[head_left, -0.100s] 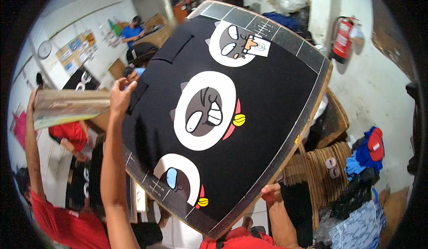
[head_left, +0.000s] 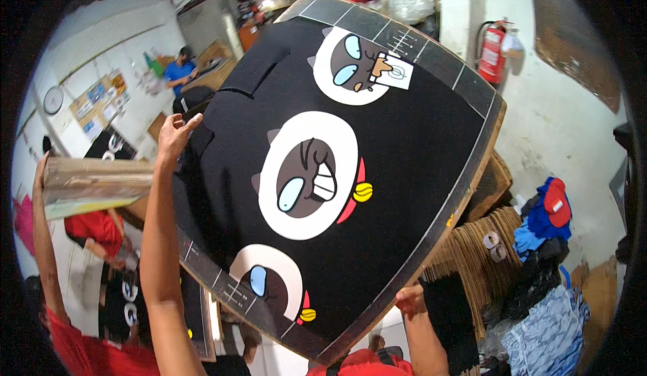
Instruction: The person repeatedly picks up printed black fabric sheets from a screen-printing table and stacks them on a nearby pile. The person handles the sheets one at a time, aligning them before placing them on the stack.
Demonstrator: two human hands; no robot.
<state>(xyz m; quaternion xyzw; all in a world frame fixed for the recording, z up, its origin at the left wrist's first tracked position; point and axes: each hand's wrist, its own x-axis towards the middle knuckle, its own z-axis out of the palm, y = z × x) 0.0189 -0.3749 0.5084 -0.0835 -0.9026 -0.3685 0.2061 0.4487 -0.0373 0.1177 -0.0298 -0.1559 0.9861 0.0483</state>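
Note:
A large wooden board [head_left: 465, 194] with dark, white-marked margins fills the middle, tilted in the air. Black fabric [head_left: 397, 241] lies over it, printed with cartoon cat faces in white rings; one is a middle cat face [head_left: 303, 174]. A small white card [head_left: 397, 73] lies by the top face. My right hand [head_left: 411, 300] grips the board's lower right edge, with some fingers hidden beneath. My left hand [head_left: 178, 137] is raised beside the fabric's upper left edge, fingers apart. Near it the fabric has a folded or loose edge [head_left: 253, 86].
At left, a person's raised arm [head_left: 46, 221] is at a cardboard stack [head_left: 101, 180]; another person in red bends behind. A person in blue [head_left: 180, 73] is farther back. To the right are stacked brown boards [head_left: 472, 261], piled clothes [head_left: 546, 329] and a fire extinguisher [head_left: 493, 52] on the wall.
The view has shifted slightly, so the background sits farther left. My left hand appears a little farther left, its fingers more spread. My right hand keeps its hold on the board.

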